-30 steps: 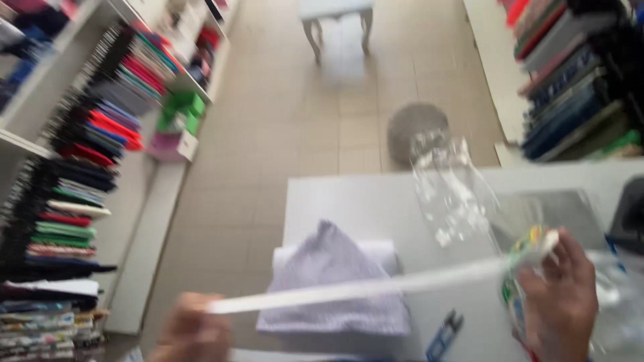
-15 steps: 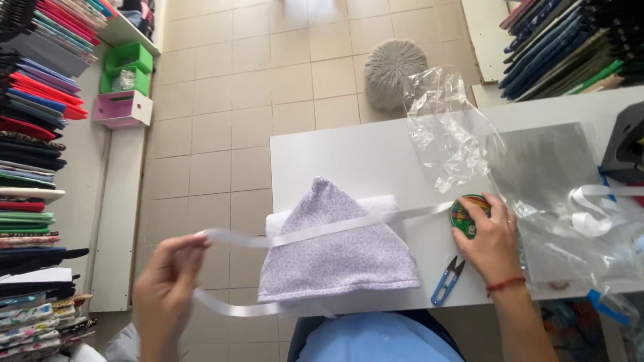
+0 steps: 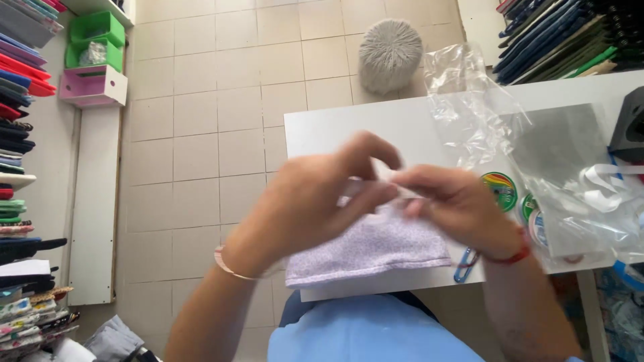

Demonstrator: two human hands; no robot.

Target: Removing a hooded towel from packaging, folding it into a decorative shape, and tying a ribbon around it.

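white ribbon [image 3: 396,182] between both hands

Left hand [image 3: 315,194] and right hand [image 3: 456,204] meet at the fingertips, fingers pinched together, forearms angled inward

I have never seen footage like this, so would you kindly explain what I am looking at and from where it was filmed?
There is no machine here: a person works with two bare hands, filmed by a camera worn on their head, looking down. The left hand and right hand meet above a white table, pinching a thin white strip between their fingertips; motion blur hides the exact grip. Beneath them lies a folded pale lilac cloth. To the right are crumpled clear plastic bags, round ribbon spools and small blue-handled scissors. A grey fluffy stool stands on the tiled floor.
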